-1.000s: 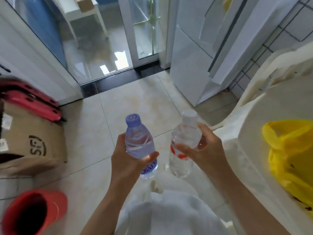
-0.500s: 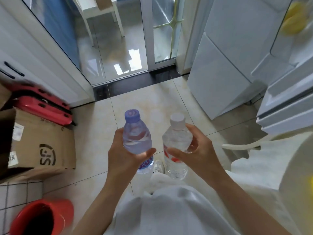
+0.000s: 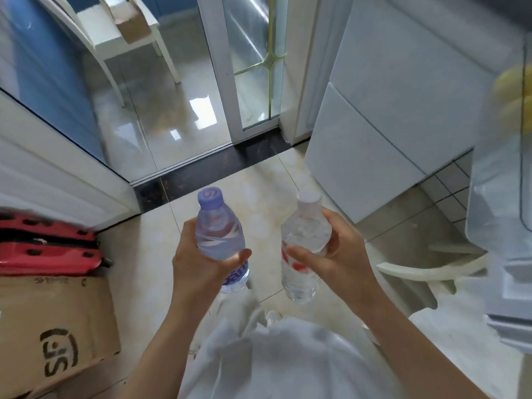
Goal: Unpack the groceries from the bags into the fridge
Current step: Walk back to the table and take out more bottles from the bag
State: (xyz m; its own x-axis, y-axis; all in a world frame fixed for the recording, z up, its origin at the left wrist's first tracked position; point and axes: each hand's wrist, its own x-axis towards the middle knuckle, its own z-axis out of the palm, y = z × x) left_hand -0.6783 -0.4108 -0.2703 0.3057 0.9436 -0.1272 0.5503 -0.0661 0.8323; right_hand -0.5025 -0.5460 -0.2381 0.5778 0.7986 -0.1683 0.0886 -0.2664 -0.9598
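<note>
My left hand (image 3: 198, 263) grips a purple-capped water bottle (image 3: 218, 234) upright around its middle. My right hand (image 3: 336, 254) grips a clear water bottle (image 3: 305, 234) with a white cap and a red label, also upright. Both bottles are held side by side in front of my body, above the tiled floor. The white fridge (image 3: 383, 110) stands at the right, and its open door (image 3: 501, 197) fills the right edge, with something yellow (image 3: 512, 93) blurred on a door shelf.
A cardboard box (image 3: 54, 335) sits at the lower left beside a red folded item (image 3: 43, 249). A glass sliding door (image 3: 250, 67) and its dark threshold (image 3: 207, 168) lie ahead. A white chair arm (image 3: 426, 272) pokes in at the right.
My view has swung up and left: the yellow bag and the red bucket have left the frame. The fridge's open door has come in at the right. Both hands still hold their bottles.
</note>
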